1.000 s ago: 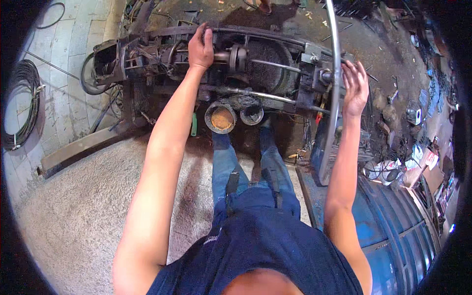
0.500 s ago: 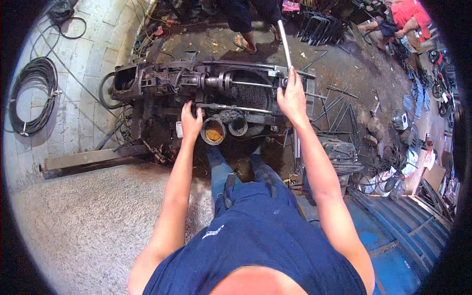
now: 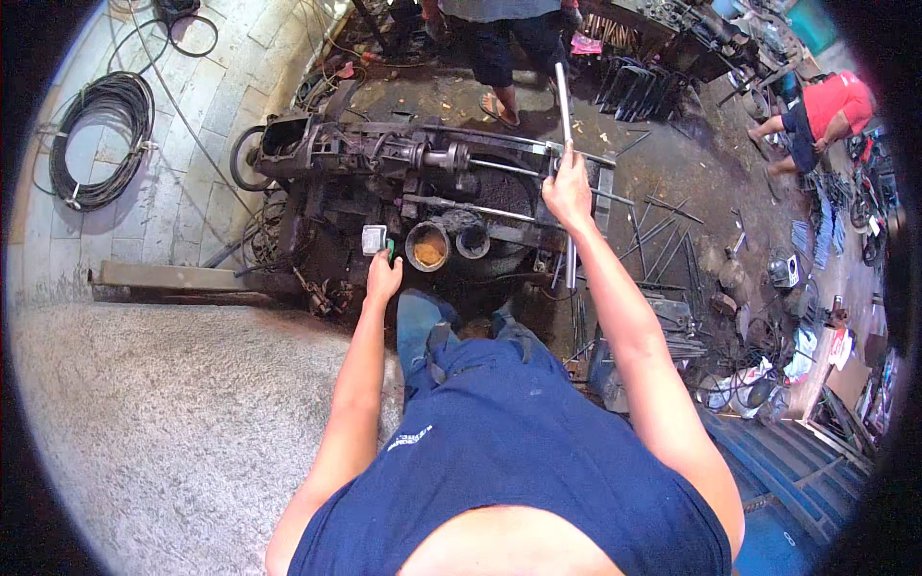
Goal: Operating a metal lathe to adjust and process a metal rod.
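Observation:
A dark, greasy machine with long steel rods (image 3: pixel 504 165) lies across the view in front of me. At its right end my right hand (image 3: pixel 569 197) is closed round a long bright metal bar (image 3: pixel 564 106), which shows beyond the hand and again below the wrist (image 3: pixel 570 264). My left hand (image 3: pixel 384 276) reaches to a small pale box (image 3: pixel 374 239) with a green side, its fingertips at that green side and apart. Just right of this hand sits a round can (image 3: pixel 427 247) with orange-brown contents. A smaller dark can (image 3: pixel 472 241) stands beside it.
Loose metal rods (image 3: pixel 663 235) litter the floor at right. A coiled black cable (image 3: pixel 101 141) lies on the tiles at left, near a beam (image 3: pixel 173 276). One person (image 3: pixel 504 58) stands beyond the machine; another in red (image 3: pixel 834 110) is at far right.
My left hand has drawn back from the machine's near rod to the pale box. My right hand keeps its hold on the bar. The view has shifted, showing more of both people.

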{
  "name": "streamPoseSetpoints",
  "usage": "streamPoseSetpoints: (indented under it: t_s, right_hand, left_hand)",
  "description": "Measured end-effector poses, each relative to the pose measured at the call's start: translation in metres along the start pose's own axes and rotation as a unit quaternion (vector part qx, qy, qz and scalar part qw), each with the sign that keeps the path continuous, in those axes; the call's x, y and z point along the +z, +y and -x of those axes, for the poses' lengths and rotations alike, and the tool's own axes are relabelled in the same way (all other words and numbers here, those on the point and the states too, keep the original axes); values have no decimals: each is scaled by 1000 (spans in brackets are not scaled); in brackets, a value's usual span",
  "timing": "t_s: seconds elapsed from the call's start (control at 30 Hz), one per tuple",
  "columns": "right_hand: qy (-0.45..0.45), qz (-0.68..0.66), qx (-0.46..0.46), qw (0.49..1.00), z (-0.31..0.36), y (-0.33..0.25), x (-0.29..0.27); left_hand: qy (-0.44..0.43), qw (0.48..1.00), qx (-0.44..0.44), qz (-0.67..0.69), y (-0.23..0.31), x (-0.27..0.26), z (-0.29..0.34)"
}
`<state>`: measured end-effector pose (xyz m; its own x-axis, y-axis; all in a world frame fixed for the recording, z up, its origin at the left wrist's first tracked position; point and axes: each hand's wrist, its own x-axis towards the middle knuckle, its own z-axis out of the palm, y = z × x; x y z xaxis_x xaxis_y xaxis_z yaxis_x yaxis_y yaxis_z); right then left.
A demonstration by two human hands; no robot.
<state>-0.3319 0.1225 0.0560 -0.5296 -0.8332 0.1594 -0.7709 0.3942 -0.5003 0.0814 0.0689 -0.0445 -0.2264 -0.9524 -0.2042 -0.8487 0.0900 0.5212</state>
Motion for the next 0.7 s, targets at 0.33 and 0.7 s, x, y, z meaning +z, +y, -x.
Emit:
streamPoseSetpoints:
  t_s: [0.33,0.7]
  right_hand:
    - [15,24,30,999,0,-1,0]
    - [-11,62,80,995,3,-11,-6]
  left_hand:
    - [-67,997,31,-28,-14,5,-22]
    - [-85,995,56,10,-28,6,-22]
